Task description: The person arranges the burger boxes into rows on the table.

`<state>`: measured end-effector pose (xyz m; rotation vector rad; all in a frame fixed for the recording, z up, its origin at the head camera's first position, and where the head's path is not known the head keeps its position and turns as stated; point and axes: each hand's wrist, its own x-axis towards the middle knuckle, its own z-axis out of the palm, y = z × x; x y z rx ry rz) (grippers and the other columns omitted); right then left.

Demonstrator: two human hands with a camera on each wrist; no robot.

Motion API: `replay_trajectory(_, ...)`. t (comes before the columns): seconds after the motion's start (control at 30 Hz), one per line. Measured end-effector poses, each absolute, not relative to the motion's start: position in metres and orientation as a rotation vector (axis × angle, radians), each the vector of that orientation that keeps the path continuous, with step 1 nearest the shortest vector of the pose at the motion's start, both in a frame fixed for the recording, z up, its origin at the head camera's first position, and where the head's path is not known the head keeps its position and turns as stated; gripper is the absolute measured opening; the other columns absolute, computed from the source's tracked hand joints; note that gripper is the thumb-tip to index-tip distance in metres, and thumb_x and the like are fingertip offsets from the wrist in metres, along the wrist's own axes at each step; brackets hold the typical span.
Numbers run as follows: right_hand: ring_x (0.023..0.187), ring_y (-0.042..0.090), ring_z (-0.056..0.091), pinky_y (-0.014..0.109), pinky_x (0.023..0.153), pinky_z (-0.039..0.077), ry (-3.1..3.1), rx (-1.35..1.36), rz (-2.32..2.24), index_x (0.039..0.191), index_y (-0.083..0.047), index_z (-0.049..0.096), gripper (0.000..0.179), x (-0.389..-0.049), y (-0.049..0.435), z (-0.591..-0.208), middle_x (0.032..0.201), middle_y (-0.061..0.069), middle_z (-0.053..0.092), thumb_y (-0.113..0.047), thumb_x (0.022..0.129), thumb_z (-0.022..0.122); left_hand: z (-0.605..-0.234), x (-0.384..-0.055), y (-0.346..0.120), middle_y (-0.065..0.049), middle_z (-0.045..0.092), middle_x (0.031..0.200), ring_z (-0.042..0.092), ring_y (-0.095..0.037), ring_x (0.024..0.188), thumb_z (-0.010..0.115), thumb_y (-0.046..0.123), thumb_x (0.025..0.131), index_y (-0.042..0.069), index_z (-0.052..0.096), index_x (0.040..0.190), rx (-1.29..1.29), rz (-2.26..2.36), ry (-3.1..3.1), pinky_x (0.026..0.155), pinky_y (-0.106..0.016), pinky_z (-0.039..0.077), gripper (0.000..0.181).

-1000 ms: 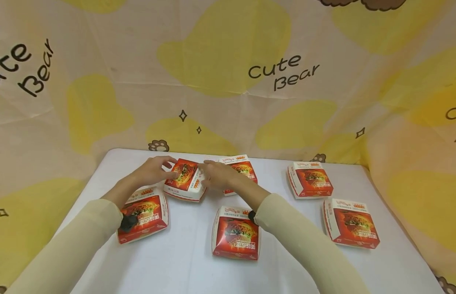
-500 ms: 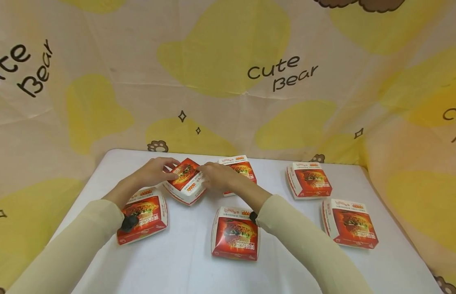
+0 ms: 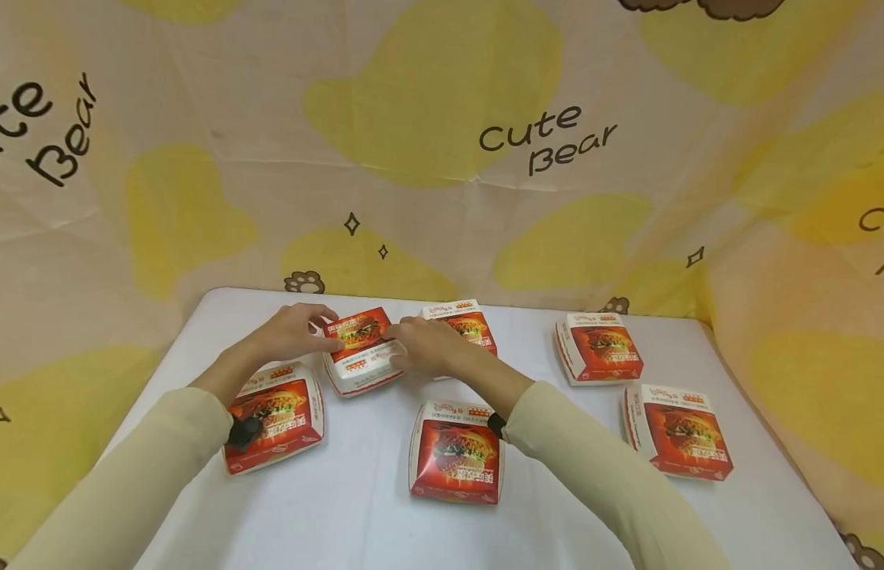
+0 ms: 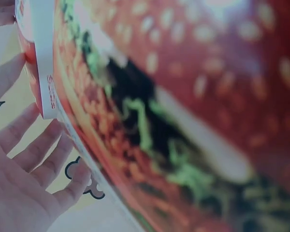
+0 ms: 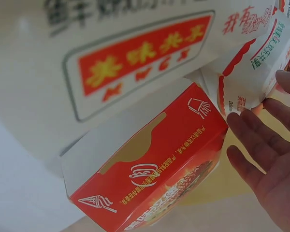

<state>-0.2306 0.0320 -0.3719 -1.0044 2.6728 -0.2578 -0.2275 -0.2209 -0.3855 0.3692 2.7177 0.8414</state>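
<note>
A red-and-white cardboard burger box (image 3: 363,366) at the back left of the table is held between both hands. My left hand (image 3: 294,331) grips its left side, thumb toward the front and fingers at the back corner. My right hand (image 3: 427,345) holds its right side, with the index finger along the top edge. The right wrist view shows the right hand (image 5: 273,154) with fingertips at the white side of the held box (image 5: 253,72). In the left wrist view, fingertips of the left hand (image 4: 34,154) meet the held box's edge (image 4: 34,58).
More burger boxes lie on the white table (image 3: 342,507): one under the left wrist (image 3: 292,412), one at front middle (image 3: 457,455), one behind the right hand (image 3: 470,324), and two on the right, a back box (image 3: 605,352) and a front box (image 3: 687,435). Patterned cloth (image 3: 427,158) hangs behind.
The held box has turned clockwise between the hands, so its white printed panel, facing right before, now faces the front. Both hands stay in nearly the same place.
</note>
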Motion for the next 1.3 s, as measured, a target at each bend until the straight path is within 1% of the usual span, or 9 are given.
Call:
replay_trajectory(0.1,0.121,0.023,0.058,0.042,0.093,0.051,2.679,-0.998,-0.264,0.141,-0.014,0.057,0.045,-0.2300,0.0318,-0.3712,0.131,0.008,0.061,-0.028,0.098,0.062,-0.3867,-0.2277,-0.2209,-0.026,0.061,0.125,0.058,-0.041,0.113,0.073,0.032,0.091,-0.001,0.055,0.136,0.369,0.860,2.708,0.093,-0.056,0.048,0.059)
replay_trajectory(0.17,0.125,0.025,0.055,0.043,0.095,0.050,2.689,-0.992,-0.278,0.143,-0.013,0.053,0.048,-0.2302,0.0317,-0.3711,0.136,0.009,0.058,-0.028,0.098,0.061,-0.3869,-0.2273,-0.2200,-0.029,0.057,0.130,0.058,-0.043,0.114,0.071,0.029,0.092,-0.002,0.051,0.139,0.373,0.888,2.695,0.094,-0.057,0.048,0.059)
replay_trajectory(0.33,0.135,0.032,0.046,0.050,0.105,0.043,2.674,-0.949,-0.366,0.153,-0.015,0.039,0.061,-0.2315,0.0310,-0.3718,0.154,0.014,0.038,-0.027,0.098,0.063,-0.3881,-0.2275,-0.2186,-0.033,0.045,0.142,0.056,-0.046,0.120,0.067,0.021,0.096,-0.003,0.044,0.145,0.383,0.960,2.650,0.097,-0.056,0.047,0.059)
replay_trajectory(0.43,0.136,0.034,0.045,0.051,0.106,0.042,2.650,-0.926,-0.375,0.155,-0.018,0.035,0.065,-0.2315,0.0304,-0.3730,0.159,0.014,0.031,-0.029,0.097,0.064,-0.3894,-0.2285,-0.2186,-0.032,0.045,0.144,0.055,-0.046,0.122,0.064,0.017,0.097,-0.004,0.043,0.145,0.415,0.987,2.627,0.099,-0.057,0.046,0.057)
replay_trajectory(0.53,0.137,0.033,0.044,0.050,0.106,0.042,2.631,-0.928,-0.345,0.156,-0.017,0.035,0.066,-0.2311,0.0296,-0.3747,0.159,0.013,0.030,-0.031,0.097,0.063,-0.3903,-0.2286,-0.2190,-0.029,0.047,0.144,0.054,-0.046,0.124,0.062,0.014,0.098,-0.005,0.043,0.145,0.445,0.993,2.614,0.101,-0.057,0.044,0.054)
replay_trajectory(0.73,0.140,0.031,0.041,0.046,0.110,0.038,2.625,-0.951,-0.299,0.153,-0.011,0.040,0.063,-0.2312,0.0299,-0.3769,0.158,0.014,0.033,-0.033,0.098,0.061,-0.3885,-0.2269,-0.2169,-0.030,0.046,0.145,0.053,-0.047,0.124,0.060,0.014,0.099,-0.006,0.043,0.146,0.489,0.979,2.610,0.101,-0.057,0.044,0.053)
replay_trajectory(0.87,0.140,0.031,0.040,0.045,0.111,0.038,2.624,-0.948,-0.320,0.151,-0.008,0.042,0.062,-0.2314,0.0315,-0.3766,0.158,0.015,0.034,-0.031,0.097,0.061,-0.3888,-0.2283,-0.2158,-0.033,0.048,0.140,0.055,-0.048,0.121,0.061,0.015,0.099,-0.004,0.046,0.144,0.492,0.969,2.634,0.099,-0.057,0.046,0.051)
replay_trajectory(1.03,0.142,0.031,0.038,0.047,0.111,0.037,2.621,-0.939,-0.332,0.151,-0.008,0.042,0.062,-0.2315,0.0323,-0.3773,0.158,0.016,0.033,-0.031,0.097,0.062,-0.3915,-0.2286,-0.2163,-0.032,0.052,0.136,0.055,-0.050,0.119,0.062,0.015,0.098,-0.003,0.048,0.141,0.483,0.986,2.649,0.098,-0.058,0.046,0.049)
replay_trajectory(1.3,0.146,0.031,0.031,0.046,0.114,0.032,2.598,-0.915,-0.386,0.152,-0.006,0.040,0.065,-0.2321,0.0330,-0.3783,0.158,0.018,0.032,-0.032,0.097,0.063,-0.3906,-0.2269,-0.2164,-0.032,0.051,0.137,0.055,-0.050,0.120,0.062,0.015,0.099,-0.004,0.047,0.142,0.483,0.997,2.631,0.099,-0.057,0.046,0.050)
